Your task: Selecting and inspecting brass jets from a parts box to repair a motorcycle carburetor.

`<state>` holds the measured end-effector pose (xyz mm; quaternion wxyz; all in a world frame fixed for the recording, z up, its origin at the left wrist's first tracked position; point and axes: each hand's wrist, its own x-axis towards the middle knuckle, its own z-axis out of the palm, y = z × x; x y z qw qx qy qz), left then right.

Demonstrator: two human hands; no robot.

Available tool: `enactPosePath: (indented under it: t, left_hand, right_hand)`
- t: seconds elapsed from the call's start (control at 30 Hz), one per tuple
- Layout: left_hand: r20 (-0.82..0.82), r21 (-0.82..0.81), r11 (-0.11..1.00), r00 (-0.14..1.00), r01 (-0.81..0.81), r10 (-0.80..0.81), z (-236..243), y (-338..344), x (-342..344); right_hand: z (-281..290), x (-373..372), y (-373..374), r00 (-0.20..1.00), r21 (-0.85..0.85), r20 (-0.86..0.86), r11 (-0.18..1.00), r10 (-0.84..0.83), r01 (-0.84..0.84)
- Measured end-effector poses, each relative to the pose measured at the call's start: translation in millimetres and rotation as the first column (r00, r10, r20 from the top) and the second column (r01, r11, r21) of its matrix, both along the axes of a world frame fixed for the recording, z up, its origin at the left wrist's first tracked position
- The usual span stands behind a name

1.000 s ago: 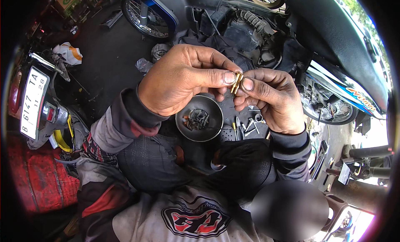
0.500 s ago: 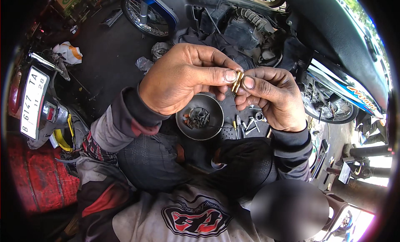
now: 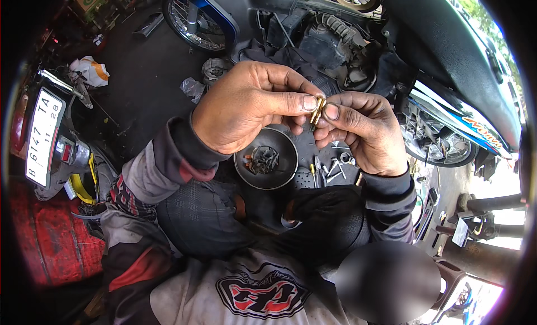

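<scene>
Two slim brass carburetor jets (image 3: pixel 318 111) are held upright side by side, close together, in front of me. My left hand (image 3: pixel 254 104) pinches the left one between thumb and fingertips. From the other side, my right hand (image 3: pixel 363 126) closes thumb and fingers on the right one. My fingertips cover part of both pieces, and whether they touch cannot be made out. Below my hands, a round dark bowl (image 3: pixel 244 175) contains several small dark metal parts (image 3: pixel 265 159). The fingers of both hands are dirty with grease.
Several hand tools (image 3: pixel 334 168) lie on the ground right of the bowl. A partly stripped motorcycle (image 3: pixel 330 39) stands ahead, and a long dark seat (image 3: pixel 447 50) is at the upper right. A motorcycle tail with a plate (image 3: pixel 46 137) and a red drum (image 3: pixel 56 235) are at my left.
Both hands keep their pinch and have barely moved. The brass jets show a slightly different tilt, and the view has shifted a little.
</scene>
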<state>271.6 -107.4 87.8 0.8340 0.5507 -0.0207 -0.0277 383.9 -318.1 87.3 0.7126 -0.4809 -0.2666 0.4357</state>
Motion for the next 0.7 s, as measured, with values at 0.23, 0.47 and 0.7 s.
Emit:
enactPosePath:
  t: [0.23,0.47,0.7]
  left_hand:
    - [0.057,0.011,1.000,0.998,0.008,-0.009,-2,1,0]
    - [0.123,0.053,0.998,0.992,-0.042,0.036,-1,-2,-1]
    - [0.290,0.190,0.958,0.945,-0.214,0.154,1,-9,-1]
  right_hand:
    - [2,-2,0,1.000,-0.007,0.022,1.000,-0.012,0.012]
    - [1,-3,1,0.990,0.017,0.131,0.999,-0.044,0.042]
    - [2,-14,5,0.906,0.088,0.370,0.978,-0.207,0.187]
